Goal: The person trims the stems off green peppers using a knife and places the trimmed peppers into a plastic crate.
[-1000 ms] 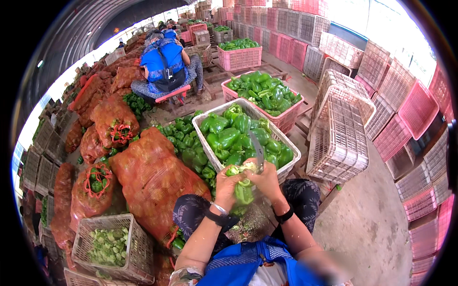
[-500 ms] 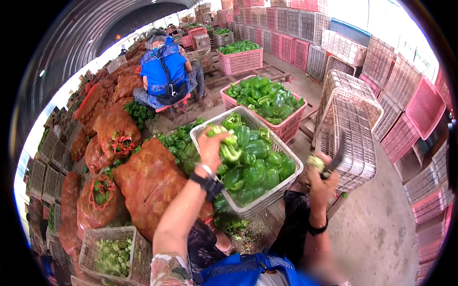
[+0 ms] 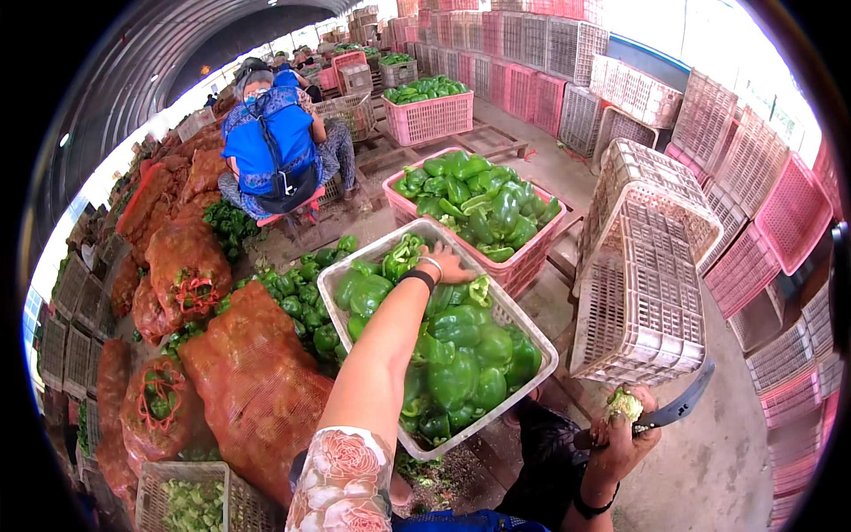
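My left hand (image 3: 449, 263) reaches over a grey plastic crate (image 3: 542, 377) heaped with green bell peppers (image 3: 456, 372). Its fingers curl over one bell pepper (image 3: 480, 293) with a pale cut top, near the crate's far right side; the fingertips are partly hidden. At the lower right, my right hand (image 3: 625, 443) grips a knife (image 3: 683, 401) with a dark curved blade pointing up and right. That same hand also keeps a pale green pepper core (image 3: 625, 405) against its fingers.
A pink crate of peppers (image 3: 541, 253) stands just beyond. Empty crates (image 3: 656, 301) lie stacked to the right. Red mesh sacks (image 3: 253, 368) and loose peppers (image 3: 306, 293) lie left, above a crate of pale scraps (image 3: 222, 479). A person in blue (image 3: 270, 155) sits farther back.
My left hand has carried a pepper forward and right into the crate's far side. My right hand has dropped lower, with the knife and the pale core still in it.
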Available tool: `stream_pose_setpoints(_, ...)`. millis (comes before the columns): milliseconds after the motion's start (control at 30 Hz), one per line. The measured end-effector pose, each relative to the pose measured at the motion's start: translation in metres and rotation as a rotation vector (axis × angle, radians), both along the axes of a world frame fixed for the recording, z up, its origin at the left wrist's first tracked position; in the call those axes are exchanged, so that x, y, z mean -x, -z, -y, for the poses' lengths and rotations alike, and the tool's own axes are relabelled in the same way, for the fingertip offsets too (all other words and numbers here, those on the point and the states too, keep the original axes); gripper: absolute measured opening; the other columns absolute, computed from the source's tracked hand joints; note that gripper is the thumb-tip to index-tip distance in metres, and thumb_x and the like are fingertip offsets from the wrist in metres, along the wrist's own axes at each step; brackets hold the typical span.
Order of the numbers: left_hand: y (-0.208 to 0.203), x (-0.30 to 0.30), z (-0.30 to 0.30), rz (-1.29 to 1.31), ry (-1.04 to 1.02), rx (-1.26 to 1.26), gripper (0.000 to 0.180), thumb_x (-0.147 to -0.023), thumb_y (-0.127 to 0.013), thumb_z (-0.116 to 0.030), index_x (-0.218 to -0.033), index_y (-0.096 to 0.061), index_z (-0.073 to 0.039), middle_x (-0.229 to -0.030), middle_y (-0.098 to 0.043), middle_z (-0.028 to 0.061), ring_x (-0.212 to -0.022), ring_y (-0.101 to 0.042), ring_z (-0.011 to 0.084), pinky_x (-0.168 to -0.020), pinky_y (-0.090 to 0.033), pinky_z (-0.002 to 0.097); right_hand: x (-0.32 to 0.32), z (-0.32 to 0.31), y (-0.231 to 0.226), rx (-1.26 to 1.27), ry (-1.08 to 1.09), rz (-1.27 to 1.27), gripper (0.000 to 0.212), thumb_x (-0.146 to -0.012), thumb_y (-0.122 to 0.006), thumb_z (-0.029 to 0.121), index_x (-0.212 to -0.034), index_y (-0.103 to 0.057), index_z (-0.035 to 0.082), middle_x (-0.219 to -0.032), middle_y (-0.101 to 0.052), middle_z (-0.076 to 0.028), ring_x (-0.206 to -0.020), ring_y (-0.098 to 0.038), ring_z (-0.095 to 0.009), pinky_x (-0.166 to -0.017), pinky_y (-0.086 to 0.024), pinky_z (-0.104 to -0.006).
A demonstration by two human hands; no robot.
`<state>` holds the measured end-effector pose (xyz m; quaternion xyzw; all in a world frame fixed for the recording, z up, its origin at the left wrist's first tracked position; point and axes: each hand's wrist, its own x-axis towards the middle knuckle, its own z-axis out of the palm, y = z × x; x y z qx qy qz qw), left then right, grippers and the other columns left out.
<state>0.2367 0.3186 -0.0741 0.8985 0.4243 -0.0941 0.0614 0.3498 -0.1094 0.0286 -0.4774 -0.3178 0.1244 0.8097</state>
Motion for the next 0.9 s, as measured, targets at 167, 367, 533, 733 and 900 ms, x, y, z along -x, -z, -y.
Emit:
stream_pose_setpoints(167,-0.063,0.056,-0.008,0.684,0.022,0.092,0.047,-0.081,-0.068,-0.037,-0.120,-0.062,-0.012,-0.117,-0.064,0.0124,-0.109,-0.060,0.0258,-0.095,-0.043,0.0471,0.005,-0.015,-0.018,0.075,-0.066,-0.178,0.023,-0.085,-0.056,0.001,-0.108,-0.056,-0.004,-0.082,-0.055,-0.007,-0.051,-0.048,-0.007,-0.044,-0.038,-0.0196)
stream_pose_setpoints(367,-0.195,0.233,0.099,1.051,0.007,0.200,0.034,-0.084,-0.068,-0.012,-0.115,-0.063,0.000,-0.097,-0.068,0.0058,-0.087,-0.062,0.0104,-0.080,-0.051,0.0271,0.012,-0.054,-0.005,0.097,0.125,-0.446,0.019,-0.090,-0.060,0.015,-0.105,-0.056,0.003,-0.079,-0.055,-0.001,-0.057,-0.051,-0.008,-0.046,-0.039,-0.0224)
stream_pose_setpoints(533,-0.270,0.327,0.243,0.857,0.018,0.045,0.038,-0.086,-0.068,-0.016,-0.120,-0.061,-0.001,-0.110,-0.067,0.0079,-0.100,-0.060,0.0138,-0.090,-0.047,0.0308,0.028,-0.074,-0.029,-0.021,0.078,-0.358,0.018,-0.090,-0.060,0.018,-0.078,-0.054,0.006,-0.066,-0.049,0.000,-0.052,-0.043,-0.008,-0.045,-0.036,-0.0236)
stream_pose_setpoints(733,-0.299,0.447,0.392,0.821,-0.083,-0.181,0.029,-0.085,-0.067,-0.016,-0.109,-0.064,0.000,-0.100,-0.068,0.0117,-0.092,-0.063,0.0214,-0.078,-0.050,0.0345,0.181,-0.102,-0.134,-0.276,-0.223,-0.312,0.021,-0.092,-0.055,0.019,-0.088,-0.062,0.000,-0.066,-0.054,-0.005,-0.059,-0.052,-0.012,-0.055,-0.042,-0.0238)
stream_pose_setpoints(900,-0.205,0.473,0.462,0.782,-0.208,-0.305,0.021,-0.084,-0.066,-0.016,-0.098,-0.065,0.000,-0.089,-0.066,0.0148,-0.084,-0.065,0.0285,-0.075,-0.051,0.0365,0.374,-0.051,-0.167,-0.097,-1.048,0.047,0.011,-0.089,-0.062,0.010,-0.098,-0.060,0.004,-0.063,-0.059,-0.002,-0.050,-0.055,-0.007,-0.043,-0.043,-0.0210)
